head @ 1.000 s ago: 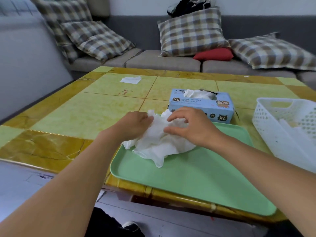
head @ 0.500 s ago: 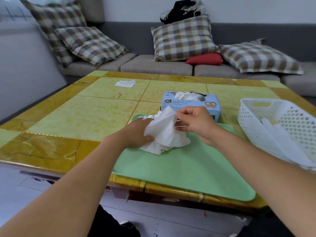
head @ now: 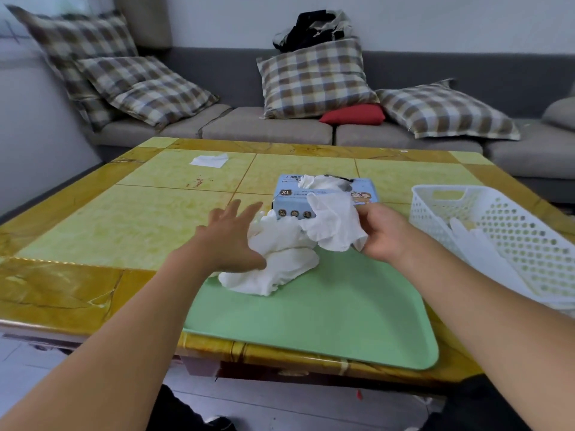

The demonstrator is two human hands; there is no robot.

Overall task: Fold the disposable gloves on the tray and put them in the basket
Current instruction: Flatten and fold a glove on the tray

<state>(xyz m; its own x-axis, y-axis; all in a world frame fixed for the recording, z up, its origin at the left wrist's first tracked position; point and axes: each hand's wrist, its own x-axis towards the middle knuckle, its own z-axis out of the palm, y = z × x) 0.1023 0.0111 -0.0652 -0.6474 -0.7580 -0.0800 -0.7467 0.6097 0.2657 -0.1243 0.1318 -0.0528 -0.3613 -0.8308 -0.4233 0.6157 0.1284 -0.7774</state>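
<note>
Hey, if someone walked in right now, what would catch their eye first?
First, the crumpled pile of white gloves at the far left end of the green tray, with the left hand spread open against it. Next, the right hand holding one glove lifted before the blue glove box. The white basket stands at right.

Left hand (head: 228,241) splayed — right hand (head: 384,234) pinching
</note>
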